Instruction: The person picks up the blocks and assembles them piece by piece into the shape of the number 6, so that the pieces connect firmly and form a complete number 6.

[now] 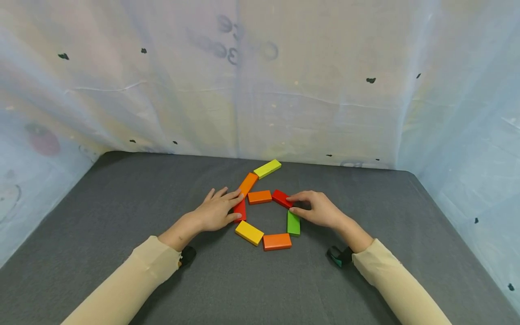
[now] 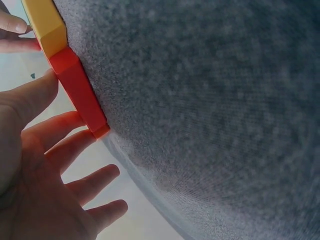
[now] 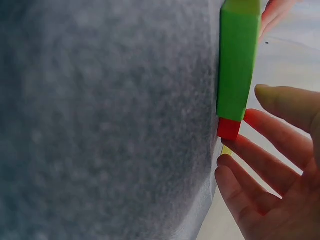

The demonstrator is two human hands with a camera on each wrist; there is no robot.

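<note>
Flat rectangular blocks lie end to end on the dark grey cloth. My left hand [image 1: 215, 211], fingers spread, rests at the left red block [image 1: 240, 211]; in the left wrist view its thumb [image 2: 42, 92] touches that red block [image 2: 80, 87] near one end, with two fingertips by the other. On the right, my right hand [image 1: 318, 209] has its index fingertip on another red block [image 1: 281, 198]. Its thumb sits near the corner where that block meets the green block [image 1: 293, 223]. The right wrist view shows extended fingers beside the red block [image 3: 229, 128].
An orange block [image 1: 260, 197], a yellow block [image 1: 249, 232] and another orange block [image 1: 277, 242] complete the ring. A tail of an orange block [image 1: 248, 183] and a yellow-green block [image 1: 267, 169] leads toward the pale sheet wall [image 1: 308, 113]. Dark straps show at both wrists.
</note>
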